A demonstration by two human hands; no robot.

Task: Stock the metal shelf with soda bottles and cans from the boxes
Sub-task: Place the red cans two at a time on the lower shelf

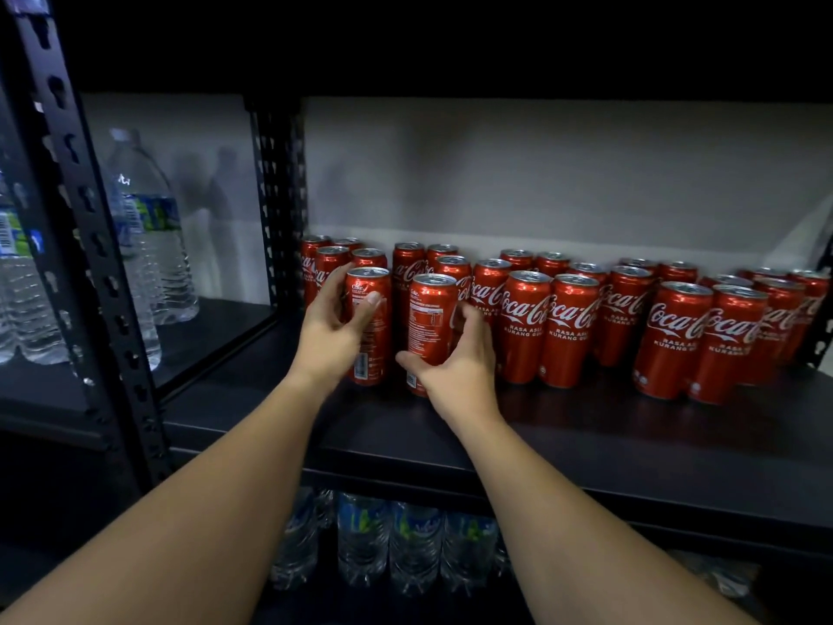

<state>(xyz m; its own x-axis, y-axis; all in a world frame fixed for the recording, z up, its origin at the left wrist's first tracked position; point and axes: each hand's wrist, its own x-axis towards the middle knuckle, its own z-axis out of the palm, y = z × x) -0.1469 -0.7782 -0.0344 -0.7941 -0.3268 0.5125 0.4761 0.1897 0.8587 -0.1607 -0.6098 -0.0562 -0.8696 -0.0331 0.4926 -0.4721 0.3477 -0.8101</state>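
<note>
Dim grey wall backs the black metal shelf, whose middle board fills the centre of the frame. Red cans stand upright in rows along the board from centre to right edge, close together, several rows deep.

At centre left, two cans stand at the front of the block. The left hand grips the left can, fingers curled behind it and thumb across its front. The right hand grips the right can low on its body, thumb at the base on the left, fingers wrapped round the far right side. Both cans are upright, long axes vertical, bottoms on or just above the board; I cannot tell which. A narrow gap parts them.

Each hand has its own can, so the next move likely turns on the open board in front of the rows and the gap to the neighbours behind.

Water bottles stand at upper left, and more on the tier below.
</note>
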